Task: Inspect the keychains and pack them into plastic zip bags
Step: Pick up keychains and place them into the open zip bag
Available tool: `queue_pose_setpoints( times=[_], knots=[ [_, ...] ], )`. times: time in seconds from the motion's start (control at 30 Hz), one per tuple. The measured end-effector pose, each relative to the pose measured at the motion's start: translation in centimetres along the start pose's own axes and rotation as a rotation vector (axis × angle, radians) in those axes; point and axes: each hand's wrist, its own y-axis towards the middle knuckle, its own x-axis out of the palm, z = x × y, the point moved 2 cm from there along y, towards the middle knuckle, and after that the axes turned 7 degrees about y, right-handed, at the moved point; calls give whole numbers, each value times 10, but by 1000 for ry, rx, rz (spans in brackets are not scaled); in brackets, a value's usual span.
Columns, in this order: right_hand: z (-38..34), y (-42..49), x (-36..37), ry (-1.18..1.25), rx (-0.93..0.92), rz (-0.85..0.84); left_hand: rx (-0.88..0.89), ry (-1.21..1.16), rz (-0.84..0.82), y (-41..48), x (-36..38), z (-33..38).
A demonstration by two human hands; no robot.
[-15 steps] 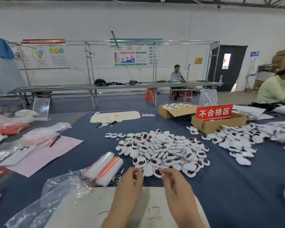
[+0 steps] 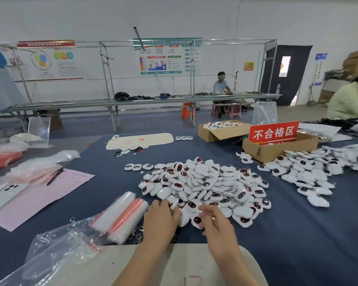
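Both hands are at the near edge of the big heap of white keychains in the middle of the blue-covered counter. The left hand lies knuckles up, its fingers bent down among the nearest pieces, the tips hidden, so I cannot tell whether they hold one. The right hand is just beside it, fingers loosely bent and spread over a keychain with a dark red face; whether they grip it I cannot tell. Left of the hands lie rolled stacks of red-striped zip bags, touching a crumpled clear bag. Farther right sits a second spread of keychains against a cardboard box bearing a red sign. A pen rests on a pink sheet at far left
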Motion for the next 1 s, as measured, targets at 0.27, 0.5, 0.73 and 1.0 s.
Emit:
queue_pose_setpoints(
  times=[0.27, 0.5, 0.73, 1.0],
  knots=[
    [13, -9, 14, 509, 241, -159, 507, -232, 244, -73, -4, -18],
    [14, -9, 2, 696, 253, -302, 535, -354, 278, -78, -8, -14],
    [17, -9, 1, 671, 210, -384, 360, -772, 57, -85, -1, -9],
    [20, -9, 1, 522, 212, -344, 95, -1028, -8, -81, -4, -4]
  ],
)
